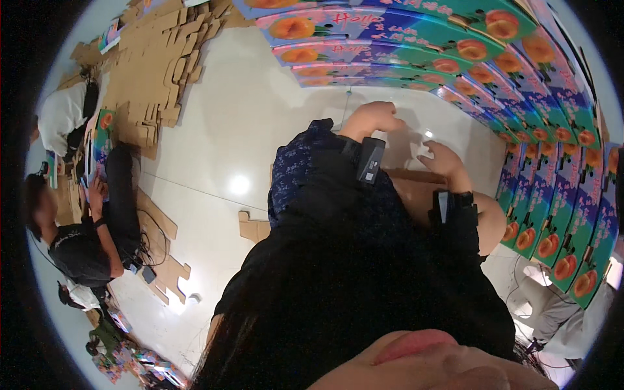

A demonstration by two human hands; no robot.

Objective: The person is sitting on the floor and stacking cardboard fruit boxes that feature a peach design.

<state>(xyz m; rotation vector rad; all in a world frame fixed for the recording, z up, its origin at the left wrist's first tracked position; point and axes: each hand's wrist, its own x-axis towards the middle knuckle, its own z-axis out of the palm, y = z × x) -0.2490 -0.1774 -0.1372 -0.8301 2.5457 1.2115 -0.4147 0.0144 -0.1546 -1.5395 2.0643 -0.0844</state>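
Note:
My left hand (373, 119) reaches out over the pale tiled floor, its fingers loosely bent and parted. Nothing shows in its grasp. To the right and a little nearer is my right hand (443, 158), fingers spread and curved toward the left one, also holding nothing. A gap of bare floor lies between the two hands. Each wrist wears a strapped-on black device; the left one (371, 160) and the right one (443, 207) face up. Just below the hands, partly hidden by my legs, is a strip of brown cardboard (416, 175).
Rows of printed fruit cartons (370, 52) stand ahead, and more cartons (552, 214) line the right. Flattened brown cardboard (146, 71) is piled at the far left. A seated co-worker (84, 250) handles a carton at the left. Loose cardboard (253, 227) lies beside me.

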